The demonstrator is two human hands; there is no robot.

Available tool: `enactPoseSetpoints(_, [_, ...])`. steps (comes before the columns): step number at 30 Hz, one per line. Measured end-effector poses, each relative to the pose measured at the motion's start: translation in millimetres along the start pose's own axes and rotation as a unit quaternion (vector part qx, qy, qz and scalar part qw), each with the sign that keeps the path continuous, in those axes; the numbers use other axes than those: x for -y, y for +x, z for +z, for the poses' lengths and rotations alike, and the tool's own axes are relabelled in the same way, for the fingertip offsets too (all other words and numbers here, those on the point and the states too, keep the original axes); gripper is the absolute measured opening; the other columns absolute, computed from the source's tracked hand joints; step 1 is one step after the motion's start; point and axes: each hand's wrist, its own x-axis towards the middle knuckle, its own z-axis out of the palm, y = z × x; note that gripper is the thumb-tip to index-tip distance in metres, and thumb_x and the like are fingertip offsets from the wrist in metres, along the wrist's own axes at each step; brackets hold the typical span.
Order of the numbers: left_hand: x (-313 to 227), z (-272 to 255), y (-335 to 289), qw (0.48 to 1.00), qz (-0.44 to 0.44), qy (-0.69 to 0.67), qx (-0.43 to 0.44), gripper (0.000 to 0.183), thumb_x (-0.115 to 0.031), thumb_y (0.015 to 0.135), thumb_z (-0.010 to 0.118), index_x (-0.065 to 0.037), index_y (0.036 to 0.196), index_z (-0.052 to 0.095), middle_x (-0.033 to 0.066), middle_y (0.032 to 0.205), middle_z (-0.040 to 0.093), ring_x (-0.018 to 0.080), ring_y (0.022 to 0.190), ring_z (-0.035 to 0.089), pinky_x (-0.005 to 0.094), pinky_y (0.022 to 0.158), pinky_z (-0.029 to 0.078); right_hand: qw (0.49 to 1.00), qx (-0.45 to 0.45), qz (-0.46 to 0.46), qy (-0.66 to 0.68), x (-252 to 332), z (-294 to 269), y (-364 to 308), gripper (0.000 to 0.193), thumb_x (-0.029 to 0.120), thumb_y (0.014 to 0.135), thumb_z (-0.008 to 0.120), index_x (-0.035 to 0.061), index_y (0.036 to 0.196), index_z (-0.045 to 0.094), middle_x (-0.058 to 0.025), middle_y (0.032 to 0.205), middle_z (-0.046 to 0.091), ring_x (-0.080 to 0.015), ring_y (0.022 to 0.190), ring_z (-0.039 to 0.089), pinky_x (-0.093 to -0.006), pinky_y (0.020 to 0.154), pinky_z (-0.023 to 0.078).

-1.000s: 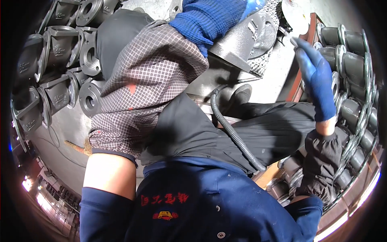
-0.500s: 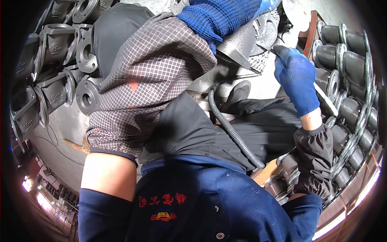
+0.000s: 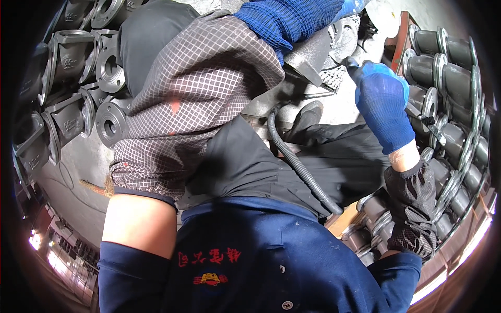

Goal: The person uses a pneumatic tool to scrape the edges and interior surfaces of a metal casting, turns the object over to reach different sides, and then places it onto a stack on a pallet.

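Observation:
My right hand (image 3: 385, 101), in a blue knitted glove, is closed round a hammer-like tool (image 3: 434, 129). The tool's narrow metal end sticks out beyond the outer side of the hand. To the left of this hand lies a dark grey metal casting (image 3: 308, 58) with a lighter, rough-looking flange (image 3: 343, 39). My left hand (image 3: 347, 7), also gloved in blue, reaches over the casting at the top edge of the view. Its fingers are cut off or hidden, so I cannot tell whether they grip the casting. A checked sleeve (image 3: 198, 88) covers that forearm.
Flanged grey castings are stacked at the left (image 3: 70, 60) and at the right (image 3: 425, 68). A ribbed grey hose (image 3: 300, 167) runs across my lap. A red metal edge (image 3: 401, 44) stands beyond my right hand. A brush (image 3: 96, 187) lies on the floor at left.
My right hand has turned slightly, and the tool's outer end has swung up and to the right. My left arm has shifted only slightly.

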Motion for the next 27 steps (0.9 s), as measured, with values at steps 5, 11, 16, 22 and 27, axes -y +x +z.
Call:
enactPoseSetpoints(5, [-3,-3,-2,1.000,0.003,0.004,-0.002,0.043,-0.034,0.084,0.057,-0.002,0.113,0.057,0.0136,0.089,0.064,0.0211,0.081,0.062,0.0317,0.073,0.048,0.995,0.002,0.031,0.095,-4,-4,4,0.019,0.010,0.076,0.057,0.0151,0.091,0.066,-0.0056,0.077,0.062,-0.0203,0.074,0.063,-0.0337,0.056,0.051])
enactPoseSetpoints(11, [-3,-1,-1,1.000,0.005,0.004,0.004,0.045,-0.036,0.083,0.056,-0.002,0.113,0.057,0.0141,0.090,0.064,0.0216,0.081,0.062,0.0320,0.073,0.048,0.994,0.004,0.025,0.108,-4,6,3,0.027,0.008,0.073,0.057,0.0172,0.097,0.065,-0.0058,0.078,0.062,-0.0205,0.075,0.063,-0.0332,0.057,0.052])
enactPoseSetpoints(16, [-5,-1,-1,1.000,0.009,0.005,0.009,0.046,-0.038,0.083,0.056,-0.003,0.114,0.057,0.0145,0.090,0.064,0.0220,0.081,0.062,0.0323,0.072,0.048,0.993,-0.022,0.038,0.113,-4,9,4,0.027,0.006,0.070,0.058,0.0173,0.094,0.066,-0.0065,0.078,0.062,-0.0209,0.076,0.063,-0.0337,0.058,0.052])
enactPoseSetpoints(22, [-8,1,0,1.000,0.017,0.007,0.017,0.048,-0.040,0.083,0.056,-0.003,0.114,0.057,0.0149,0.090,0.064,0.0225,0.081,0.062,0.0327,0.072,0.048,0.948,0.024,0.043,0.314,-24,1,0,0.026,0.005,0.078,0.057,0.0110,0.103,0.065,-0.0118,0.087,0.064,-0.0237,0.076,0.063,-0.0308,0.067,0.050])
enactPoseSetpoints(27, [-8,-1,0,0.999,0.022,0.025,0.017,0.049,-0.042,0.083,0.056,-0.004,0.115,0.056,0.0153,0.090,0.064,0.0229,0.081,0.062,0.0330,0.072,0.048,0.799,-0.117,0.211,0.551,-51,-9,-12,0.030,0.005,0.081,0.054,0.0059,0.111,0.061,-0.0076,0.085,0.068,-0.0106,0.071,0.062,-0.0219,0.061,0.047])
